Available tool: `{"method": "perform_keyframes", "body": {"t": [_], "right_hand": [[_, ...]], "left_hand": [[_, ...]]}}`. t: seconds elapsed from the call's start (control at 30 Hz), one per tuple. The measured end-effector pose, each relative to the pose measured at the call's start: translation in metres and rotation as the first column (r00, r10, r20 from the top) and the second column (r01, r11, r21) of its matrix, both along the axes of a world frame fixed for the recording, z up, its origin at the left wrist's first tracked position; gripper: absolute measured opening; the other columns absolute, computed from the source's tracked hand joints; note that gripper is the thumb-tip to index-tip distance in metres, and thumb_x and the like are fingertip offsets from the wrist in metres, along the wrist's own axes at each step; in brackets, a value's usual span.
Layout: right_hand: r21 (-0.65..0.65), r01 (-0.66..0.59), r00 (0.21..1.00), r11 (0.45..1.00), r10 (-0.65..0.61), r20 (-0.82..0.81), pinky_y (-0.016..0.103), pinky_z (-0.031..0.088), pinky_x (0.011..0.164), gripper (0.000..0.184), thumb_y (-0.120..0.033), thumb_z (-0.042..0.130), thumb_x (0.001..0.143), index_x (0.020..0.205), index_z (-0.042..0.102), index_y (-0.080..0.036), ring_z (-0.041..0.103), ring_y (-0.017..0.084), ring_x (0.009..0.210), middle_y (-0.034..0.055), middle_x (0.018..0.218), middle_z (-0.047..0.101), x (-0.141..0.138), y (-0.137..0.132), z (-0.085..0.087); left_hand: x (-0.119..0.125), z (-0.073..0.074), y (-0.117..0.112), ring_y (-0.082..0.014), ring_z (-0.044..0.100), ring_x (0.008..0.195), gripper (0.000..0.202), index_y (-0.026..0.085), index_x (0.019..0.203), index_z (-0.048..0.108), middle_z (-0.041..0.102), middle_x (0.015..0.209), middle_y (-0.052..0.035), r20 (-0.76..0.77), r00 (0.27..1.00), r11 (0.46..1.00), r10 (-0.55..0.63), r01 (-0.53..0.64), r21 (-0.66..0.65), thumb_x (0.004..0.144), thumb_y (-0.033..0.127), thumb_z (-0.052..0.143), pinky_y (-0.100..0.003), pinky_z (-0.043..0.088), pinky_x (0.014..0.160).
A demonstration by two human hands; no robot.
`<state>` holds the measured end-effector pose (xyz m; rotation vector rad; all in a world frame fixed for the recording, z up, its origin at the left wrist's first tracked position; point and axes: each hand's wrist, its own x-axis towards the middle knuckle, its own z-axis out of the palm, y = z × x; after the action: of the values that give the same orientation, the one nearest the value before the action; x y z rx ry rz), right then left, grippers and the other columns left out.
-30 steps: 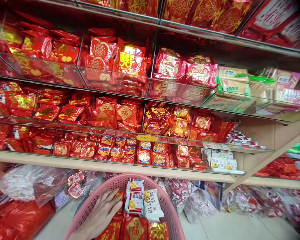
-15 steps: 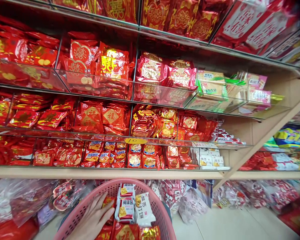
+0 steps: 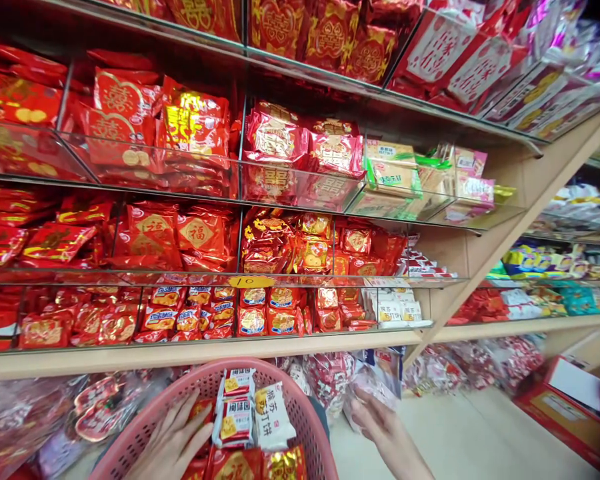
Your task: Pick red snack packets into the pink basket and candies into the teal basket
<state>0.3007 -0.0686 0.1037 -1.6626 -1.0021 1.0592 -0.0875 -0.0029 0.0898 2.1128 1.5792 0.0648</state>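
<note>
A pink plastic basket sits at the bottom centre, filled with white and red snack packets. My left hand lies inside the basket with its fingers stretched out flat on the packets and the basket wall. My right hand shows at the bottom, right of the basket, fingers loosely apart and holding nothing, close to clear bags of sweets on the floor under the shelf.
Glass-fronted shelves hold red and gold snack packs, with a yellow price tag reading 10. Green and pink packs lie at the shelf's right end. A red carton stands on the floor at right, by another shelf row.
The view has swung right, revealing more of the aisle and the red carton. My right hand has come into view beside the basket. My left hand stays flat in the basket.
</note>
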Motion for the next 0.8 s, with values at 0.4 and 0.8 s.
{"method": "perform_keyframes", "body": {"t": [0.4, 0.8], "right_hand": [[0.079, -0.078, 0.993, 0.994, 0.071, 0.091, 0.037, 0.048, 0.087, 0.072, -0.063, 0.061, 0.067, 0.114, 0.059, -0.007, 0.064, 0.026, 0.093, 0.0152, 0.095, 0.070, -0.007, 0.001, -0.027], [0.008, -0.061, 0.984, 0.998, 0.059, 0.166, 0.036, 0.053, 0.076, 0.069, -0.071, 0.061, 0.058, 0.096, 0.071, -0.014, 0.067, 0.028, 0.081, 0.0106, 0.077, 0.072, -0.002, -0.002, -0.064]], "left_hand": [[-0.066, -0.073, 0.000, -0.0199, 0.037, 0.133, 0.046, 0.033, 0.128, 0.050, 0.045, 0.139, 0.0074, 0.121, 0.993, 0.966, 0.015, -0.046, 0.255, 0.084, 0.032, 0.035, -0.037, 0.036, 0.109], [-0.051, -0.060, -0.010, -0.0251, 0.036, 0.133, 0.052, 0.031, 0.131, 0.046, 0.040, 0.140, 0.0079, 0.115, 0.991, 0.995, 0.067, -0.075, 0.062, 0.080, 0.030, 0.035, -0.042, 0.032, 0.111]]}}
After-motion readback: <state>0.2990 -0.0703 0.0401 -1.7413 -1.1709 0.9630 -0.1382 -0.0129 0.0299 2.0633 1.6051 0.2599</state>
